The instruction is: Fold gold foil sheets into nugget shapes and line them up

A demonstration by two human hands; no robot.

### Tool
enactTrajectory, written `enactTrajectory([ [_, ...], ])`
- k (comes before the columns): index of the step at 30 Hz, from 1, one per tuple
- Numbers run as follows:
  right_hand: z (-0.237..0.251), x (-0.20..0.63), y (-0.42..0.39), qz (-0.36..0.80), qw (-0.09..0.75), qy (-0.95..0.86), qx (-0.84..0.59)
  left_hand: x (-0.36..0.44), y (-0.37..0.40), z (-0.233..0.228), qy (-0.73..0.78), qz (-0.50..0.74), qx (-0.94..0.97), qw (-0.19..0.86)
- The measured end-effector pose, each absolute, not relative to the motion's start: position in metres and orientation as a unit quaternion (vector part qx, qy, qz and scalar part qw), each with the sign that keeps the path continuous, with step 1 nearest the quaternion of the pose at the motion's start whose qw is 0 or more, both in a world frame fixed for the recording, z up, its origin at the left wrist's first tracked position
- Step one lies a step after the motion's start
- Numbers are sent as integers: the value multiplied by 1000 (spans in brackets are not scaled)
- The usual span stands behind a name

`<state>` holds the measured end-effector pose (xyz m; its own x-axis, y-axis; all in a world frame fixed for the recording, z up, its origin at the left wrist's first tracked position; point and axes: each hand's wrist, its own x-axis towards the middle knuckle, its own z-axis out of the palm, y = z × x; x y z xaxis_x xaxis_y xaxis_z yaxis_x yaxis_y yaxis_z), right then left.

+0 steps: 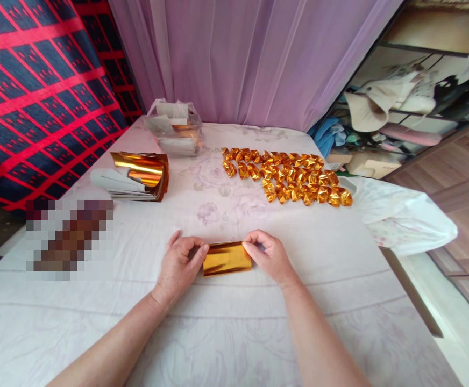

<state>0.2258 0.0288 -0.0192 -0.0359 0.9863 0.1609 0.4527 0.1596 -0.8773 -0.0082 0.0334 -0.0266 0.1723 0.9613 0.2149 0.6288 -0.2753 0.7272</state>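
Note:
A folded sheet of gold foil paper (227,260) lies low over the table between my hands, its shiny side facing up. My left hand (180,263) pinches its upper left corner between thumb and fingers. At the upper right corner, my right hand (270,257) grips the sheet in the same way. Beyond them, several folded gold foil pieces (285,174) sit in uneven rows. Back on the left is a curled stack of gold foil sheets (141,172) with grey-white backs.
A clear plastic bag (175,129) with more sheets stands at the table's back. A white plastic bag (407,212) hangs past the right edge. Cluttered shelves (404,102) are at right, purple curtains (234,59) behind. A blurred patch (71,239) covers something on the left.

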Motion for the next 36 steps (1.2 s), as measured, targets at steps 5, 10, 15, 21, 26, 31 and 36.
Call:
enactTrajectory([
  [5, -18, 223, 30, 274, 406, -663, -566, -8, 37, -26, 540, 343, 742, 202],
  [10, -23, 222, 32, 205, 400, -681, -578, -6, 48, -26, 539, 337, 756, 155],
  [15, -29, 222, 35, 133, 377, -690, -603, 4, 68, -19, 554, 254, 783, 124],
  [21, -32, 220, 36, 99, 354, -684, -630, 13, 77, -17, 554, 220, 798, 87],
  [26, -32, 220, 35, 83, 338, -690, -634, 11, 75, -21, 553, 217, 800, 82],
  [31, -34, 220, 35, 85, 342, -683, -640, 12, 75, -20, 559, 230, 789, 110],
  [36, -34, 221, 36, 93, 337, -675, -650, 11, 77, -19, 553, 204, 795, 140],
])
